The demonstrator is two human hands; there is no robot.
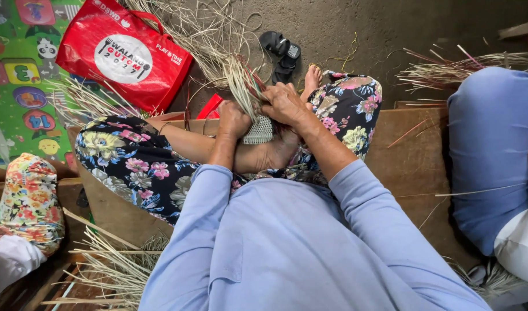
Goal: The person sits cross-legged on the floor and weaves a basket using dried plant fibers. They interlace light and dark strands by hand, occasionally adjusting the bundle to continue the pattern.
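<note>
I sit cross-legged in floral trousers and a light blue top. A small woven mat piece (258,131) of pale straw rests over my ankle, with loose straw strands (241,80) fanning up and away from it. My left hand (232,120) is closed on the strands at the left edge of the weave. My right hand (284,103) grips the strands just to the right, above the woven part. Both hands touch the straw and sit close together.
A red shopping bag (124,55) lies at the upper left on a colourful play mat (16,69). Black sandals (281,52) sit on the concrete floor. More straw (111,270) lies at the lower left. Another person in blue (491,150) sits at right, a third at far left.
</note>
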